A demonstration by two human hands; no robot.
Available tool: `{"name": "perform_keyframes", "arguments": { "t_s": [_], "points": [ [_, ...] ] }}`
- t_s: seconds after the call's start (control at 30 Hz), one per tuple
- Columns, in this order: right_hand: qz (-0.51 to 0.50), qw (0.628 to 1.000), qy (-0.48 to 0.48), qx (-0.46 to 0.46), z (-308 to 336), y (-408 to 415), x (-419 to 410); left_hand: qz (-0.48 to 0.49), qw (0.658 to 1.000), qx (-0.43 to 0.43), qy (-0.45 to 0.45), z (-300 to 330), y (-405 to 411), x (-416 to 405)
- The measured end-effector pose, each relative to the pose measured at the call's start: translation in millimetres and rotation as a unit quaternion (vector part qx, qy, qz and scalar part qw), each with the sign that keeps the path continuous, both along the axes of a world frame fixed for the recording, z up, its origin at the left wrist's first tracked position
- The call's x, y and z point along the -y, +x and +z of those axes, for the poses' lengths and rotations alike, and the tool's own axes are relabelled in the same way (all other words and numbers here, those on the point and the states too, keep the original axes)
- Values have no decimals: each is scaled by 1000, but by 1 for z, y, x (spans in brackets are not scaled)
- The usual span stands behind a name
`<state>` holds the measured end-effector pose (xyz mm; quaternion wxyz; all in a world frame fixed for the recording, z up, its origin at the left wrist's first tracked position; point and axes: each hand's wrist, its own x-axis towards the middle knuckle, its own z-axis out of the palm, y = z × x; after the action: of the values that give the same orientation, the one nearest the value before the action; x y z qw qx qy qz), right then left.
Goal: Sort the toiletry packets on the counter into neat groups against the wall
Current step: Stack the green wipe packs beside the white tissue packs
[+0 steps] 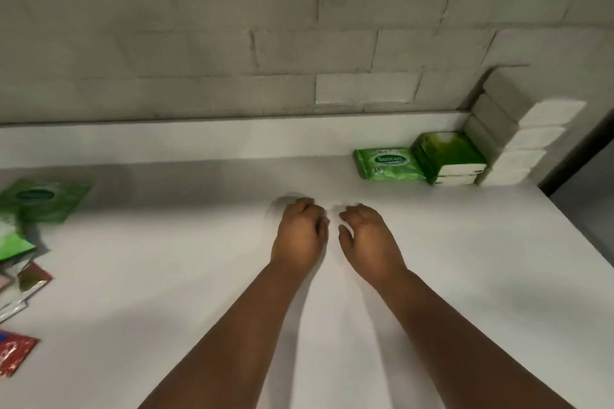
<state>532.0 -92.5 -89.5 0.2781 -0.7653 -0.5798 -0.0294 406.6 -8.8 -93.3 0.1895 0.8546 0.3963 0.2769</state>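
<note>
Hovering over white counter [465, 276], both hands [332, 232] loosely curled, empty, green packets [388, 164] against wall.

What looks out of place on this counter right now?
The loose heap at the left edge: a green packet lies askew away from the wall, with foil sachets overlapping below it and a red packet apart. The green packs and white stacks at the right sit tidily against the wall.

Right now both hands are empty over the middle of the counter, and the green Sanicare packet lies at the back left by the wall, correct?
Not quite. The head view shows the Sanicare packet at the back right, beside the stacked packs. Both the left hand and right hand are empty over the counter.
</note>
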Motion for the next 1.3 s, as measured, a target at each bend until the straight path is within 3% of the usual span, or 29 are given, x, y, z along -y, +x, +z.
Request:
{"name": "perform_keyframes", "arguments": {
  "t_s": [0.17, 0.7, 1.07, 1.17, 1.3],
  "points": [
    [44, 998, -20, -49, 5, -50, -13, 19, 995, -49, 80, 2, -71, 3],
    [129, 990, -41, -43, 7, -252, -99, 86, 984, -150, 29, 21, -283, -71],
    [128, 991, -22, -42, 5, -338, -182, 176, 956, -207, 111, 67, -383, -199],
    [137, 990, -22, -29, 5, -355, -204, 239, 945, -208, 86, 78, -410, -232],
    [177, 983, -42, -16, 10, -378, -232, 267, 939, -213, -36, 79, -435, -270]
  ]
}}
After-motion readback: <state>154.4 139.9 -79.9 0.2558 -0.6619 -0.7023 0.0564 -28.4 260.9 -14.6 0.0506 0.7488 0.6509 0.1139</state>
